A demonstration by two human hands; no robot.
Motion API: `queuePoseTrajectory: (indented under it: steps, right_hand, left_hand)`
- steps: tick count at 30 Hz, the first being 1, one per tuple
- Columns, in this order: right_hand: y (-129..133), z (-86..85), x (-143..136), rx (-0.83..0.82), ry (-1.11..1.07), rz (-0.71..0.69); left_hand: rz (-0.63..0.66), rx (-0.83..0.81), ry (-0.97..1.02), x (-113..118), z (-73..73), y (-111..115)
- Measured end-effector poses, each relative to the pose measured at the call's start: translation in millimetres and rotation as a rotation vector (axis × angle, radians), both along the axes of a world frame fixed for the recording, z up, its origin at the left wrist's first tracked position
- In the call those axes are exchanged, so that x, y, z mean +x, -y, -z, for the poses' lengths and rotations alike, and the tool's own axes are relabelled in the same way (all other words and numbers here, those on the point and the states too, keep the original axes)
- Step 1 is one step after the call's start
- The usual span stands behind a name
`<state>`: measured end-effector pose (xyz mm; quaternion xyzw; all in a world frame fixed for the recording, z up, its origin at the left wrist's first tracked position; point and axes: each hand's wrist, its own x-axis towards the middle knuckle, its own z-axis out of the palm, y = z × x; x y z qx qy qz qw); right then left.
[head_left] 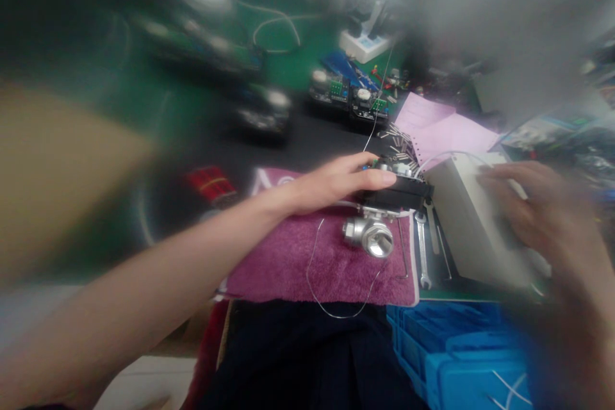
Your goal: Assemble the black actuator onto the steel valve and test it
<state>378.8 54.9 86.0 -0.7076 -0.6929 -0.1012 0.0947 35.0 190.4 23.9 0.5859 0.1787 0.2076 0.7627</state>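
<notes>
My left hand (336, 182) is closed on the black housing (403, 192) of a valve actuator, its thumb across the upper edge and its fingertips hidden behind. Beneath the housing sits a shiny steel valve body (369, 234) with a round open port, over a purple towel (288, 262). A thin white cable (446, 153) arcs from the actuator's top to the fingertips of my right hand (533, 198). That hand, blurred by motion, is over a pale box (473, 218) and appears to pinch the cable.
An open-end wrench (423, 250) and a hex key (402, 250) lie at the right. A loose wire (314, 282) crosses the towel's front edge. Behind are circuit-board units (368, 106), small metal pins (401, 141) and pink paper (442, 131). A blue crate (446, 346) stands below the table edge.
</notes>
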Motion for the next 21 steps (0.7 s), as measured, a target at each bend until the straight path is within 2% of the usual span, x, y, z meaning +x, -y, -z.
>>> queuePoseTrajectory:
  steps: [6,13,18,21]
  right_hand:
    - [3,4.3,4,0.035,-0.033,0.017]
    - [6,3.3,-1,0.051,-0.054,0.006]
    - [7,-0.2,-13,0.02,-0.084,0.039]
    - [8,-1.1,-18,0.015,-0.121,0.055]
  left_hand:
    - [-0.01,0.102,-0.035,-2,-4.9,1]
    - [-0.126,0.286,-0.116,-2,-6.8,9]
    - [-0.006,0.384,0.053,-10,-21.0,16]
    - [0.039,0.498,0.079,-8,-30.2,23]
